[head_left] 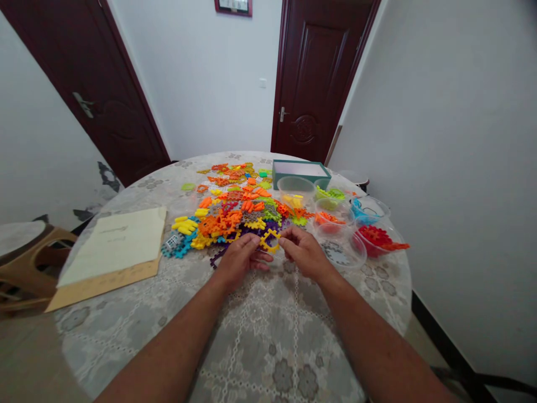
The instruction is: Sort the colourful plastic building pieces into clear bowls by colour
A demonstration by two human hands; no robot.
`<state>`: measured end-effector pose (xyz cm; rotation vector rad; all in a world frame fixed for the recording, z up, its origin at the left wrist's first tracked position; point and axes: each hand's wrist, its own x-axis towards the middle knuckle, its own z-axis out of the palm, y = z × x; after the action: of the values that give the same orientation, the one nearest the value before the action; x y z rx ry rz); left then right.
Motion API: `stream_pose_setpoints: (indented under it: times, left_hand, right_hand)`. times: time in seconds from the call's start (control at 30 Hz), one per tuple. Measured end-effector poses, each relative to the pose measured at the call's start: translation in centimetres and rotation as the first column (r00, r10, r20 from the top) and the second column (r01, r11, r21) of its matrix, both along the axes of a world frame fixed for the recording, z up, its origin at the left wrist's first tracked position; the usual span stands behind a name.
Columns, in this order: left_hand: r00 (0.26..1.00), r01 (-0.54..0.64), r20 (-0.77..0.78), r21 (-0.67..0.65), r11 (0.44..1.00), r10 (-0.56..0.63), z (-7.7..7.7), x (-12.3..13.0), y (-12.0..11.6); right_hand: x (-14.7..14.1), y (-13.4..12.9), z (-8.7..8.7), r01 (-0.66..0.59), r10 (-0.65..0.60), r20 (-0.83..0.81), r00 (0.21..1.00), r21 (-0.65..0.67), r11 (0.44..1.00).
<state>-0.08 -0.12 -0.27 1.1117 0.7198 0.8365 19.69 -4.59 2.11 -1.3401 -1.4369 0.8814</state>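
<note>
A yellow toothed plastic building piece with an open middle sits between my two hands. My right hand pinches its right edge between thumb and finger. At the left edge, the thumb and forefinger of my left hand close on the same piece, while its other fingers hang loosely below. Just beyond is a mixed heap of plastic building pieces, mostly orange, yellow, blue, grey and green. Purple pieces lie partly hidden behind my left hand.
Clear tubs hold yellow, green, orange, blue, red and grey pieces on the right. An open green box stands behind them. Paper sheets lie on a cardboard piece at left. A patterned cloth covers the round table.
</note>
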Motion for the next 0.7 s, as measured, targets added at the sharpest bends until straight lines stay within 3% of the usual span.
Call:
stream_pose_setpoints:
  times: [0.07,0.1,0.17,0.23,0.3,0.4,0.47,0.6,0.7]
  left_hand:
    - [0.972,-0.062,-0.204,0.258,0.964,0.117,-0.3,0.1,-0.2]
    - [0.935,-0.042,-0.303,0.421,0.906,0.184,-0.5,0.2,-0.3]
    - [0.849,0.105,-0.442,0.681,0.725,0.292,-1.1,0.3,-0.6]
    - [0.798,0.28,-0.513,0.779,0.561,0.315,-1.7,0.4,-1.0]
    - [0.771,0.39,-0.563,0.787,0.477,0.297,-2.3,0.7,-1.3]
    - [0.748,0.432,-0.585,0.787,0.441,0.312,-2.9,0.9,-1.4]
    - [0.745,0.428,-0.58,0.794,0.432,0.328,-3.1,1.0,-1.4]
    - [0.694,0.468,-0.617,0.778,0.419,0.371,-3.2,1.2,-1.5]
    - [0.66,0.49,-0.638,0.766,0.417,0.396,-3.0,1.4,-1.8]
  right_hand:
    - [1.0,-0.2,1.2,0.055,-0.064,0.148,0.987,0.065,0.996]
    - [1.7,-0.3,2.0,0.094,-0.118,0.245,0.962,0.107,0.99]
    - [3.0,-0.2,3.8,0.169,-0.241,0.431,0.87,0.197,0.966]
    - [4.5,0.7,5.7,0.231,-0.353,0.555,0.754,0.278,0.932]
    - [6.1,2.7,7.3,0.285,-0.45,0.625,0.638,0.351,0.892]
    - [8.1,7.0,8.7,0.387,-0.555,0.695,0.457,0.406,0.828]
    - [9.2,10.0,8.9,0.446,-0.568,0.732,0.377,0.393,0.804]
    - [10.0,13.6,8.4,0.51,-0.539,0.763,0.356,0.325,0.796]
    - [9.0,13.7,7.6,0.495,-0.547,0.749,0.374,0.337,0.801]
